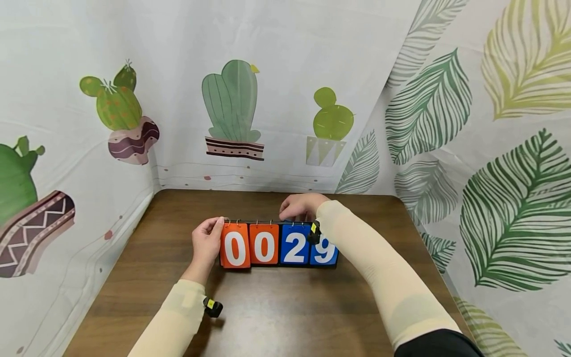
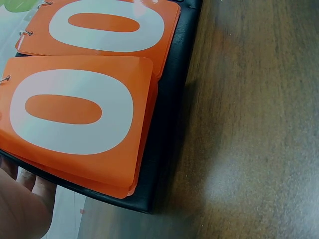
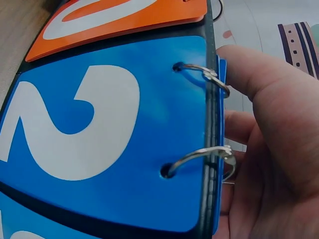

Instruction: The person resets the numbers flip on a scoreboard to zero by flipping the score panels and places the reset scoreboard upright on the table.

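Observation:
A flip scoreboard (image 1: 279, 244) with a black backing stands leaning on the table, reading 0 0 on orange cards (image 2: 72, 112) and 2 9 on blue cards (image 3: 99, 129). My left hand (image 1: 207, 243) grips its upper left corner, thumb in front and the other fingers behind. Over the top edge, my right hand (image 1: 305, 204) reaches behind the blue 2. There its thumb and fingers meet the edge of flipped-back blue cards (image 3: 222, 99), with the fingertips hidden; I cannot tell whether they pinch them. Metal rings (image 3: 202, 154) join the cards to the board.
The brown wooden table (image 1: 276, 312) extends in front of the scoreboard and to both sides. A white curtain with cactus prints (image 1: 281, 29) hangs along the back and left, and a leaf-print cloth (image 1: 513, 208) hangs at the right.

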{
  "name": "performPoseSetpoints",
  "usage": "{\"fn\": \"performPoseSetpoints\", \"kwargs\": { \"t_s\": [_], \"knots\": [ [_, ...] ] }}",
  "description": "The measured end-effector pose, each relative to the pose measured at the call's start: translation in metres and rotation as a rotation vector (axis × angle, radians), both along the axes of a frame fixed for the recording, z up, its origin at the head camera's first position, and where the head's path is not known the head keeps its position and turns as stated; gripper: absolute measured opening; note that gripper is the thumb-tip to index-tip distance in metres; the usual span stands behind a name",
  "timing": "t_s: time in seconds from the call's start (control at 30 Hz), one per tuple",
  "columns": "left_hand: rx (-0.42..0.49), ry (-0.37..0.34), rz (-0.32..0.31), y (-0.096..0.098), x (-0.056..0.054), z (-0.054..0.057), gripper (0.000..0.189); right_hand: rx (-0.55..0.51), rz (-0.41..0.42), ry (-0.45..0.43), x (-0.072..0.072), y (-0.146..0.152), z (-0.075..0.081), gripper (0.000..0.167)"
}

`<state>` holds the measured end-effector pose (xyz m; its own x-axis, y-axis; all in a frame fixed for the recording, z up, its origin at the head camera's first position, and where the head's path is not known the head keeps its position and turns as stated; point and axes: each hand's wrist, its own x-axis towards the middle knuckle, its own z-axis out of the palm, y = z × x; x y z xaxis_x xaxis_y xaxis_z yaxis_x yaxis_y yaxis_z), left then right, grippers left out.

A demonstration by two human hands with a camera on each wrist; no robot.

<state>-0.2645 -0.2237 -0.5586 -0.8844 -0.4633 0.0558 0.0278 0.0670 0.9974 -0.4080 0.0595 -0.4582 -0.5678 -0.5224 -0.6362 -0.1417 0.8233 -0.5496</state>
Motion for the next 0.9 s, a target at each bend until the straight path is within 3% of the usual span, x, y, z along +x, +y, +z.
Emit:
{"fn": "performPoseSetpoints", "kwargs": {
  "t_s": [0.33,0.7,0.9],
  "knots": [
    [-0.026,0.021,0.006,0.001,0.002,0.002,0.039,-0.029,0.026,0.021,-0.002,0.002,0.002,0.028],
    [-0.024,0.010,0.017,0.002,0.002,0.000,0.038,0.010,0.171,0.221,-0.002,0.002,-0.004,0.027],
    [-0.029,0.014,0.014,0.001,0.001,-0.001,0.039,0.000,0.135,0.354,-0.007,0.012,-0.005,0.029]
  ]
}}
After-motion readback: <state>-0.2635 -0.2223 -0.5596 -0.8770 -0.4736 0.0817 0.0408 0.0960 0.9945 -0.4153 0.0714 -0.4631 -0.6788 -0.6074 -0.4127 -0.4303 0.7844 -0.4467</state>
